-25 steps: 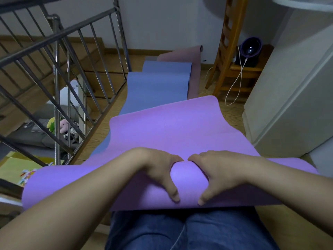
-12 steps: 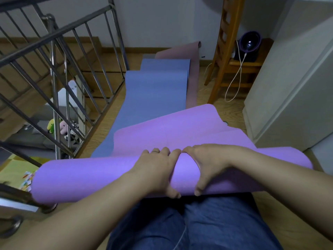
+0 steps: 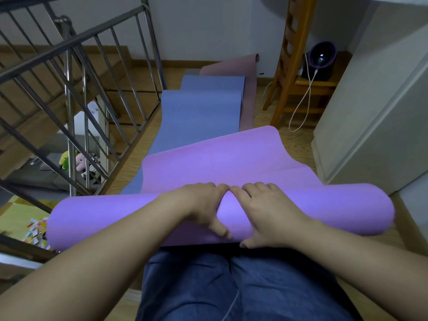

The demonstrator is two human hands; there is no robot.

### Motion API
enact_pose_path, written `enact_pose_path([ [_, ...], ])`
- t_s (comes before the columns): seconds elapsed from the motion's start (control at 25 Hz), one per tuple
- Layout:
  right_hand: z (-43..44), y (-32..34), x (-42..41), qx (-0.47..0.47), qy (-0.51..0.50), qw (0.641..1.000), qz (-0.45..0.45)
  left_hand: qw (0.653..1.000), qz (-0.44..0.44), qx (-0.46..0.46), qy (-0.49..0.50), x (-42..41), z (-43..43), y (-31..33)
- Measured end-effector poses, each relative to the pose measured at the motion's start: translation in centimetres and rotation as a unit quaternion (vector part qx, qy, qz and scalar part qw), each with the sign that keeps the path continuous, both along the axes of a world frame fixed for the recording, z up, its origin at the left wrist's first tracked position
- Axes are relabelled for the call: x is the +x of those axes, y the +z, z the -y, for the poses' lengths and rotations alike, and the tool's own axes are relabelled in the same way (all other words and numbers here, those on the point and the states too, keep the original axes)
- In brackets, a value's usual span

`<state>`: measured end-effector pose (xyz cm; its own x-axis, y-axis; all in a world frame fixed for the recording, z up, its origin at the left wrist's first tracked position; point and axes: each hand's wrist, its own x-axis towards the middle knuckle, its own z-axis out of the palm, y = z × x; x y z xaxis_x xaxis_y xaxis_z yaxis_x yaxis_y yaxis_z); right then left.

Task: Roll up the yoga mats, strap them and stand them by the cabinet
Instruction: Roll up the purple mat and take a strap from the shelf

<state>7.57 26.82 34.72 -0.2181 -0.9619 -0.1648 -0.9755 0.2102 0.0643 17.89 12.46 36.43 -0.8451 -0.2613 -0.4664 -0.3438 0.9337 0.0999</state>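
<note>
Starting nearest you, your jeans [image 3: 231, 286] fill the bottom of the view. Just past them the purple mat [image 3: 104, 216] lies crosswise on the floor, partly rolled. Your left hand [image 3: 203, 207] and right hand [image 3: 266, 212] sit side by side at the middle of the roll, each gripping it with fingers curled over the top and thumb on the near side. The unrolled part runs on over a blue mat [image 3: 199, 117], with a pink mat [image 3: 247, 89] beyond. A railing [image 3: 69, 89] stands at the left and the cabinet [image 3: 370, 112] at the right.
</note>
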Motion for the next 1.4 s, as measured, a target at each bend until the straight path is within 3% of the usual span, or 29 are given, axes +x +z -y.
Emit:
enact_pose_path([
  [0.12, 0.9, 0.6, -0.7, 0.005, 0.014, 1.000, 0.022, 0.981, -0.093, -0.163, -0.048, 2.4, -1.4, -1.6],
  [0.2, 1.5, 1.1, -0.8, 0.025, 0.021, 0.999, 0.032, 0.976, -0.114, -0.179, -0.051, 3.0, -1.2, -1.8],
  [0.36, 1.3, 3.5, -0.8, 0.063, 0.023, 0.996, 0.056, 0.983, -0.130, -0.115, -0.056, 3.0, -0.9, 0.7],
  [0.56, -0.4, 4.9, -0.1, 0.183, 0.013, 0.969, 0.166, 0.998, -0.009, 0.061, -0.028, 3.8, -2.2, 1.5],
  [0.64, -0.9, 4.6, -0.2, 0.178, -0.010, 0.965, 0.192, 0.994, 0.020, 0.109, -0.004, 2.9, -1.8, 1.3],
  [0.84, -2.7, 3.2, 2.3, 0.083, 0.019, 0.996, 0.033, 0.974, 0.113, 0.194, 0.036, 0.8, 0.1, 1.4],
  [0.92, -2.7, 2.3, 2.5, 0.081, 0.009, 0.997, 0.019, 0.970, 0.116, 0.208, 0.053, 0.5, 0.6, 1.3],
  [1.0, -2.1, 2.3, 1.5, 0.080, -0.006, 0.995, 0.056, 0.982, 0.061, 0.168, 0.055, 1.1, 0.3, 1.2],
  [1.08, -1.3, 2.5, 0.5, 0.101, -0.016, 0.990, 0.097, 0.999, -0.027, 0.035, 0.017, 2.7, -0.9, 0.4],
  [1.2, 0.2, 2.7, -0.7, 0.126, -0.017, 0.981, 0.148, 0.985, -0.101, -0.137, -0.032, 5.2, -3.0, -1.0],
  [1.32, 0.6, 2.8, -0.8, 0.121, -0.016, 0.982, 0.144, 0.980, -0.129, -0.154, -0.014, 5.6, -3.2, -1.8],
  [1.4, -0.2, 2.0, 0.4, 0.081, 0.002, 0.994, 0.073, 0.977, -0.156, -0.145, -0.018, 5.5, -2.8, -2.0],
])
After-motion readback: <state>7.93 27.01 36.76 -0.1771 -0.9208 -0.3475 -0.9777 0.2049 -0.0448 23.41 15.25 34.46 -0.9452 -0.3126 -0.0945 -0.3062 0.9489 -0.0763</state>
